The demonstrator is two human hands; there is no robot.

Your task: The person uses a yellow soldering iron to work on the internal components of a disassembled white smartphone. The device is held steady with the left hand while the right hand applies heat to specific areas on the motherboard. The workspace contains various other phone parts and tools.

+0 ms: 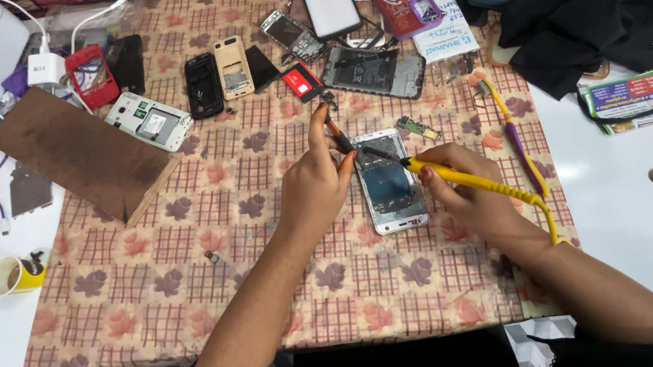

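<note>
While both hands work over it, the white-framed smartphone with its back cover off point(389, 181) lies flat at the centre of the frame on the checked, leaf-patterned tablecloth point(185, 250), its short ends towards the top and bottom of the picture.

Progress, as a judgement: opening is done, since the back is off and the dark inner plate and silvery frame are exposed. Work on the inside looks under way, not finished; nothing is refitted, and a small green circuit board point(418, 127) lies loose just right of the phone's upper end.

Left hand point(314, 185): closed on a slim red-and-black hand tool point(339, 136), tip at the phone's upper left corner; whether it is tweezers or a driver cannot be told.

Right hand point(460, 188): gripping a yellow-handled tool with a coiled yellow cord point(476, 182), its dark tip resting across the upper part of the open phone.

Phone's look: white rim, bluish-grey interior, small parts near the top too blurred to name.

Around it: more opened phones in the upper part of the frame, a purple-and-yellow toothbrush point(516, 139) to the right, a brown wooden board point(82, 151) upper left, a yellow paper cup point(14, 276) at the left edge.
</note>
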